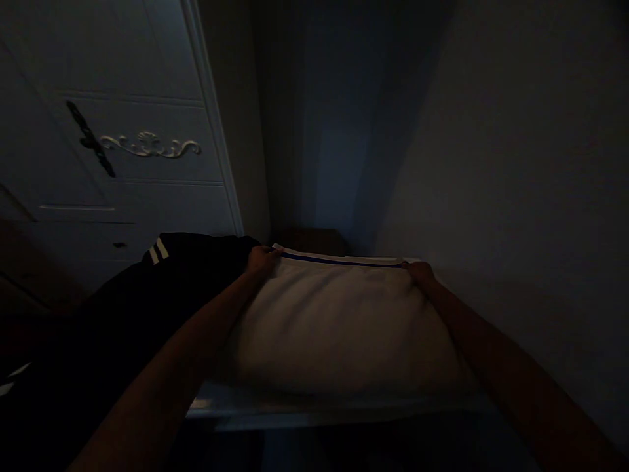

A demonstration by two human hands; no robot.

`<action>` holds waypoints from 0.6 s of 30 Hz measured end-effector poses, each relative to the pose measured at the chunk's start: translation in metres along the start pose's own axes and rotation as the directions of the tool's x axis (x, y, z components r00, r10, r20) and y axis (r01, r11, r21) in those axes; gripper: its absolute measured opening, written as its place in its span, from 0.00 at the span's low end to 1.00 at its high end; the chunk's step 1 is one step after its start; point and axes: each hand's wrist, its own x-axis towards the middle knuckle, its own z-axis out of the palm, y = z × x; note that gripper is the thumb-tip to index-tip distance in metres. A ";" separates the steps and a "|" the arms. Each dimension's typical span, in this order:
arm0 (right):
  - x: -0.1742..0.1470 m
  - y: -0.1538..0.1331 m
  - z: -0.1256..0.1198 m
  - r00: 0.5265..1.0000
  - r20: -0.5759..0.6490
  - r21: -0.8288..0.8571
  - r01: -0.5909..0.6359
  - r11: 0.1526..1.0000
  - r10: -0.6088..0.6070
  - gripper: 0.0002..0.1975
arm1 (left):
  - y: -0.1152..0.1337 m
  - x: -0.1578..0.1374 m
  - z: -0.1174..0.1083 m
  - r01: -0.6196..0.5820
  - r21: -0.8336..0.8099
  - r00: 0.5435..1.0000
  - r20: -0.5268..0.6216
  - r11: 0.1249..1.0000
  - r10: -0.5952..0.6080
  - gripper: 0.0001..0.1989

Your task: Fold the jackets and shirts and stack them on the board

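A plump white pillow (339,328), with a dark blue stripe along its far edge, lies on a pale ledge (255,419). My left hand (263,260) grips the far left corner of that striped edge, fingers closed on the fabric. At the far right corner, my right hand (419,272) pinches the same edge. Between both hands the edge runs nearly straight. Dim light hides the finer details of the fingers and cloth.
Left of the pillow is a heap of black cloth (196,269) with white stripes. A pale panelled door (162,111) with a dark handle (91,139) and scroll ornament stands behind it. A plain wall (515,164) rises on the right. Something brownish (314,241) sits behind the pillow.
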 end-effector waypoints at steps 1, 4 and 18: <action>0.000 -0.002 0.004 0.999 0.010 -0.027 -0.041 0.999 0.041 0.24 | -0.001 0.000 0.005 0.005 0.045 1.000 -0.002 0.999 -0.005 0.24; -0.001 -0.008 0.012 0.993 0.030 -0.083 -0.110 0.990 0.113 0.27 | -0.004 0.000 0.018 0.004 0.185 1.000 -0.004 0.983 -0.003 0.23; -0.047 -0.060 -0.022 0.989 -0.125 -0.143 0.059 0.988 -0.077 0.23 | 0.042 -0.029 -0.005 -0.286 0.456 0.952 0.040 0.843 0.302 0.29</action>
